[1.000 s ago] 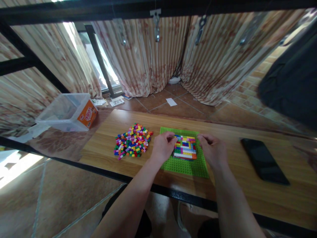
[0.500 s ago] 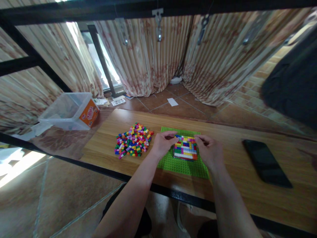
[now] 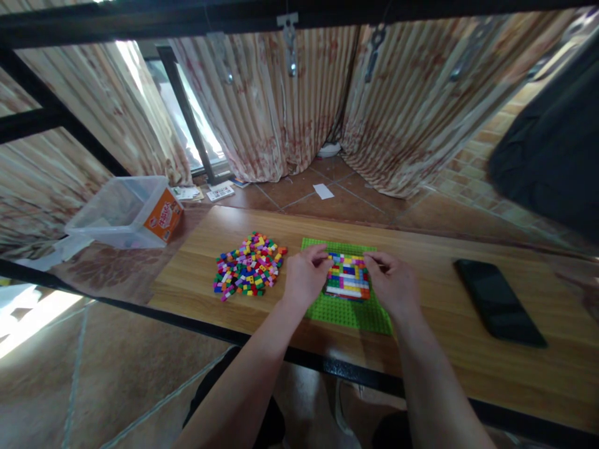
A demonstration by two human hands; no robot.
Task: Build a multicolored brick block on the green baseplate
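A flat block of many-coloured toy bricks [image 3: 349, 279] lies over the green studded baseplate [image 3: 346, 318]. At the block's far left corner, my left hand [image 3: 304, 274] has thumb and fingers closed on the edge. Opposite it, my right hand [image 3: 392, 279] pinches the far right corner. Parts of both side edges are hidden behind the fingers. Whether the block is pressed onto the baseplate or slightly raised, I cannot tell. To the left of my left hand, a pile of loose coloured bricks [image 3: 250, 267] is spread on the wooden table [image 3: 187, 274].
A black phone [image 3: 500, 302] lies on the table to the right. Beyond the table's left end stands a clear plastic bin [image 3: 119, 209] with an orange label. Striped curtains [image 3: 299, 112] hang behind, and a dark metal bar [image 3: 327, 365] runs along the near edge.
Both hands stay at the block's far corners, with only a small shift of the fingers. The whole view has moved slightly; the loose bricks and phone look undisturbed.
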